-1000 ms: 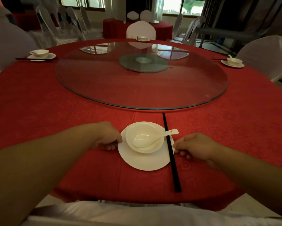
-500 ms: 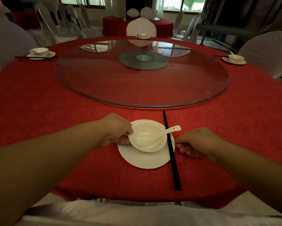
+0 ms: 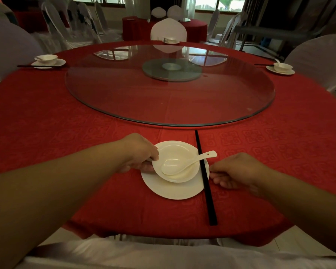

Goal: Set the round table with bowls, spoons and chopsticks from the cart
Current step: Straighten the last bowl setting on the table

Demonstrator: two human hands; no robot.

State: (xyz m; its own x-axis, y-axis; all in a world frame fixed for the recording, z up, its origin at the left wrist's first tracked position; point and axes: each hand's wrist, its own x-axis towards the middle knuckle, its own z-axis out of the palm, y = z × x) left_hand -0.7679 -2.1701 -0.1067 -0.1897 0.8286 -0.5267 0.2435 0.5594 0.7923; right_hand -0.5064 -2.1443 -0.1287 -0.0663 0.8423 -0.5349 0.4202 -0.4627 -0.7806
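Our left hand [image 3: 138, 152] pinches the bowl [image 3: 176, 162] rim above the saucer [image 3: 173, 191]; our right hand [image 3: 235, 171], fingers curled, seemingly touches the saucer's edge beside the chopsticks [image 3: 205, 175].

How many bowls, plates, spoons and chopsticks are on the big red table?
Bowls: 4
Plates: 4
Spoons clearly seen: 3
Chopstick sets: 3
Total: 14
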